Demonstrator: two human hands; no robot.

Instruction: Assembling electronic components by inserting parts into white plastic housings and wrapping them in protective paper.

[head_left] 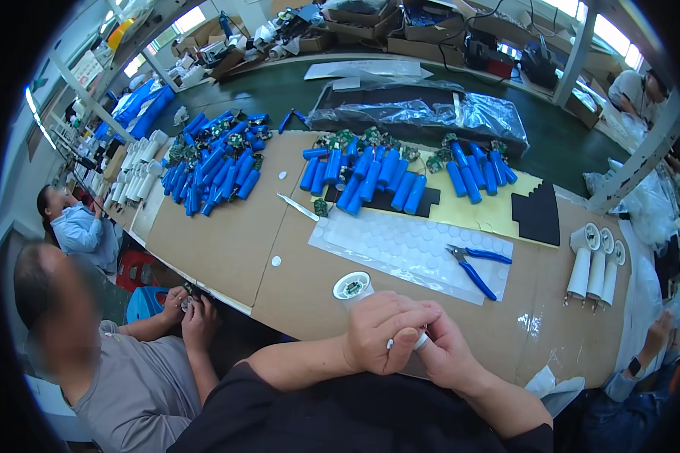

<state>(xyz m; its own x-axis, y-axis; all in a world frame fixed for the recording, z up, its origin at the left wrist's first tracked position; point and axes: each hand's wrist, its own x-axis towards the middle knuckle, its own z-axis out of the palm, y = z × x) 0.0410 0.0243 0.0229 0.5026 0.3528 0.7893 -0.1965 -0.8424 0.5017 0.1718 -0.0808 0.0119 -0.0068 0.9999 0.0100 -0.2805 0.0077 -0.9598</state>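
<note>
A white plastic tube (341, 288) lies slanted across my hands at the near edge of the table. Its wide open end faces up and left, with a green circuit board (353, 287) inside. My left hand (385, 330) is closed over the middle of the tube, hiding most of it. My right hand (452, 353) is closed about its lower end, touching the left fingers; a short white piece shows between the hands. Beyond them, blue-handled nippers (474, 275) rest with spread handles on a clear sheet of round white stickers (385, 245).
Blue cylindrical battery packs with circuit boards lie in piles (215, 166) (370, 174) (476, 170). White tweezers (298, 207) sit beside the sticker sheet. Several finished-looking white tubes (579, 273) lie right. A co-worker (140, 377) sits close on the left; another person's hand (657, 332) is at right.
</note>
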